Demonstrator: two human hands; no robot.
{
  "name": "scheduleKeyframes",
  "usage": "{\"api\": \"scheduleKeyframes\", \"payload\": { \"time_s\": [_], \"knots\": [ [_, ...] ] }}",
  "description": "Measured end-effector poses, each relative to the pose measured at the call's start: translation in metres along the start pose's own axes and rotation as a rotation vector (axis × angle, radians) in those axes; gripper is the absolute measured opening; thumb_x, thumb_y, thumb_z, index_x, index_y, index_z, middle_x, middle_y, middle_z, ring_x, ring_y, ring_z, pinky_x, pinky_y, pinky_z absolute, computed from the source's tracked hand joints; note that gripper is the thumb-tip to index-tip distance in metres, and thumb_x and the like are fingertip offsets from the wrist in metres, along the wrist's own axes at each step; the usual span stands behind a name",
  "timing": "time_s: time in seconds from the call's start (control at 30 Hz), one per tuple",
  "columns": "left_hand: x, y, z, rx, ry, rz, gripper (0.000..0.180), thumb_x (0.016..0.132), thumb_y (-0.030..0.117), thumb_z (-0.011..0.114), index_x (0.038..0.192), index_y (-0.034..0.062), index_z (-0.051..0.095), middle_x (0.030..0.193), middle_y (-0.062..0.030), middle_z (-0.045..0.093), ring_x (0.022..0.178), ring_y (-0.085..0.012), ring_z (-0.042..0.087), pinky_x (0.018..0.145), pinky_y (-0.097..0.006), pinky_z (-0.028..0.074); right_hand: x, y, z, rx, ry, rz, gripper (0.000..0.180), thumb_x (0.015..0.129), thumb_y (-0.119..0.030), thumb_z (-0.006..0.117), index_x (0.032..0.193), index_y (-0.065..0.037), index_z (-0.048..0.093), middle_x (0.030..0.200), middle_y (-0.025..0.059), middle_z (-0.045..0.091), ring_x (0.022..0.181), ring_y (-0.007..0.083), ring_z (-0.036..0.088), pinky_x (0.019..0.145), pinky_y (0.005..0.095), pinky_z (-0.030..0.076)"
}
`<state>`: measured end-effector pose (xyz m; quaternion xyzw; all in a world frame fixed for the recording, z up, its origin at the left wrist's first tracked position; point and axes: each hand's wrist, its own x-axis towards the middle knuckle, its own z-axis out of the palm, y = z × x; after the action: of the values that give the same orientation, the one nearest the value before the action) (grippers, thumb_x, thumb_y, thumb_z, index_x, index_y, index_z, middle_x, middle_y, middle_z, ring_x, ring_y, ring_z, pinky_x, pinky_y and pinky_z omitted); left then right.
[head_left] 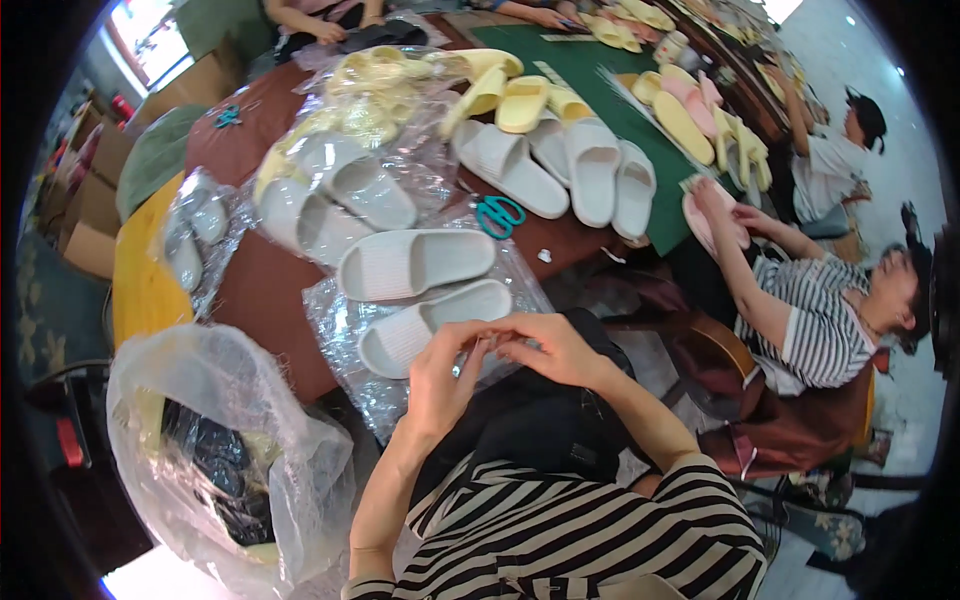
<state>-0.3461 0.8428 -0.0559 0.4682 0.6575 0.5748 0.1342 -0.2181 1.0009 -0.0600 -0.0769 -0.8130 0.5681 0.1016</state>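
My left hand and my right hand meet in front of my lap. Their fingertips are pinched together; whatever they hold, if anything, is too small to make out. Just beyond them lies a pair of light grey slippers, the farther slipper above the nearer slipper. My hands overlap the near edge of the nearer one. Both slippers rest on a flat clear plastic bag. Teal-handled scissors lie right behind the pair, on the table.
Bagged grey slippers and yellow slippers cover the far left. Loose grey slippers stand farther back. A plastic-lined bin is at my left. At right, a person in stripes handles a pink slipper; other people sit around the table.
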Motion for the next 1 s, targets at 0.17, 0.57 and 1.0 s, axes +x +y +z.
{"api": "scheduleKeyframes", "payload": {
  "time_s": [0.17, 0.57, 1.0],
  "knots": [
    [-0.002, -0.011, 0.022, -0.004, -0.118, -0.068, 0.046, 0.085, -0.006, 0.066, 0.13, 0.003, 0.06, 0.122, -0.0205, 0.064, 0.112, -0.0352, 0.063, 0.095, -0.041, 0.051, -0.096, 0.077, -0.075, -0.124, 0.474, 0.373, 0.015, 0.097, -0.01, 0.061, 0.106, -0.002, 0.069, 0.084, 0.0071, 0.069, 0.074, 0.012, 0.065, 0.065, 0.0268, 0.052],
    [-0.06, -0.145, -0.054, 0.448, 0.18, -0.429, 0.033, 0.09, -0.001, 0.056, 0.123, -0.0005, 0.06, 0.127, -0.0208, 0.057, 0.118, -0.036, 0.057, 0.099, -0.041, 0.046, -0.231, 0.141, -0.03, -0.423, 0.074, 0.943, 0.015, 0.09, -0.012, 0.065, 0.099, 0.0, 0.068, 0.084, 0.0137, 0.072, 0.065, 0.026, 0.07, 0.062, 0.0371, 0.057],
    [-0.067, -0.169, -0.059, 0.789, 0.104, -0.425, 0.043, 0.079, 0.006, 0.07, 0.121, 0.0046, 0.061, 0.113, -0.0166, 0.058, 0.11, -0.0377, 0.054, 0.094, -0.047, 0.047, 0.145, 0.097, 0.067, 0.484, 0.164, 0.497, 0.039, 0.096, -0.021, 0.065, 0.126, 0.003, 0.059, 0.117, 0.0125, 0.066, 0.097, 0.0179, 0.066, 0.076, 0.0293, 0.06]
  ]
}}
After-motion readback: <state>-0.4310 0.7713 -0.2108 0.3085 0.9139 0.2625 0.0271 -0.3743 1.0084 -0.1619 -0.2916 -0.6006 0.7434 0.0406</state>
